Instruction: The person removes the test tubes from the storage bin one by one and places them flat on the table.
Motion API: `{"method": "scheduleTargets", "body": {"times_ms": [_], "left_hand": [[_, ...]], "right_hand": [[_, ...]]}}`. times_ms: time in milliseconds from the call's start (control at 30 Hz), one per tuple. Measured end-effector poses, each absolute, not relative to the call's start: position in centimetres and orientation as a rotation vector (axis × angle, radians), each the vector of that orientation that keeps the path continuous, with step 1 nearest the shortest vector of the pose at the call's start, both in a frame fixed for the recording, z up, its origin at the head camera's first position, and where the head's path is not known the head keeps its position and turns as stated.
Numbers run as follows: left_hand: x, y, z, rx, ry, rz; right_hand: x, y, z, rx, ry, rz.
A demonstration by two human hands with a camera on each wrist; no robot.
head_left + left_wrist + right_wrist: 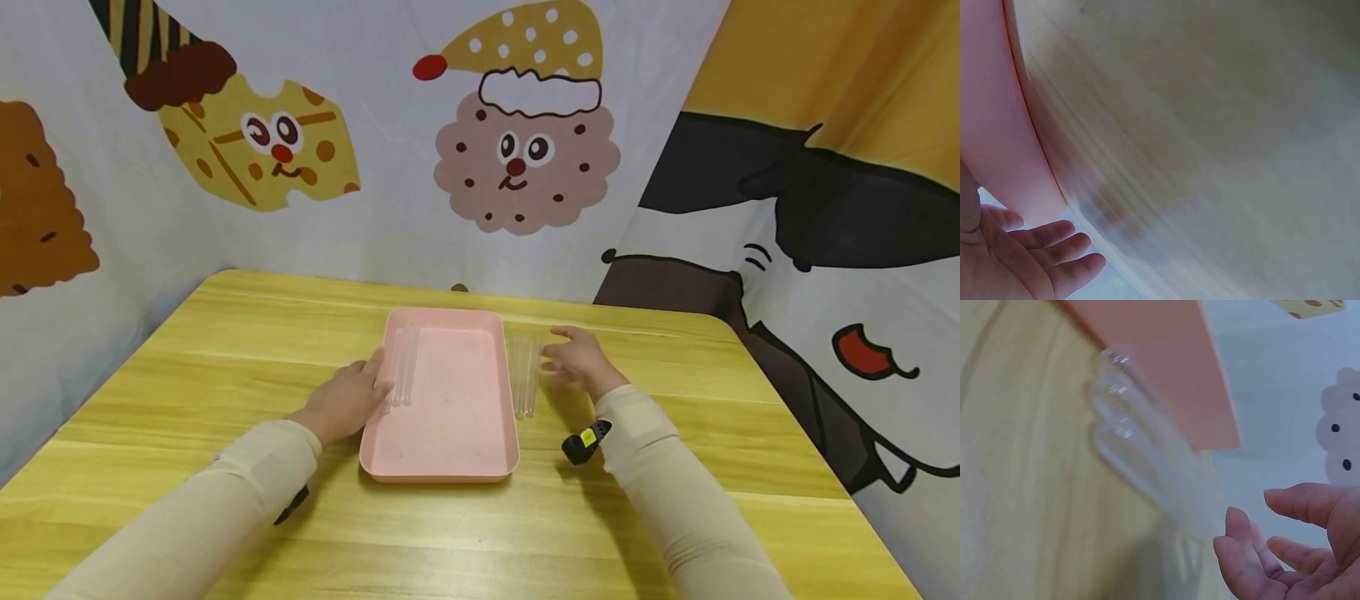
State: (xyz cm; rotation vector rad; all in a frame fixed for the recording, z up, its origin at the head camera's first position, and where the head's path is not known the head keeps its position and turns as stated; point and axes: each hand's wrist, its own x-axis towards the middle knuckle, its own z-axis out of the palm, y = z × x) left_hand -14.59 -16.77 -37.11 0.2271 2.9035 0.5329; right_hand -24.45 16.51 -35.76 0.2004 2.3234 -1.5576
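A pink tray [461,392] lies on the wooden table, with several clear test tubes [407,367] side by side along its left inner wall. My left hand [345,402] holds the tray's left rim, thumb over the inside. In the left wrist view, this hand's other fingers [1054,253] spread loosely along the outside. Right of the tray lie more clear test tubes [527,377]; their rounded ends show in the right wrist view. My right hand [579,362] is just right of these tubes, fingers parted and gently bent, with nothing in its grasp.
The light wooden table [645,533] extends around the tray on all sides. Behind it hangs a white curtain [397,242] printed with cartoon cheese and a cookie. A black wrist device [587,442] hangs beside my right cuff.
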Motion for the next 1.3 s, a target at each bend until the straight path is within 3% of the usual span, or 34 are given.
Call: {"method": "scheduleTargets", "body": {"times_ms": [1300], "left_hand": [[-14.2,-16.4,-36.8,0.230,2.909,0.557]], "right_hand": [[-23.2,13.0,-33.2,0.111,2.198,-1.902]]}}
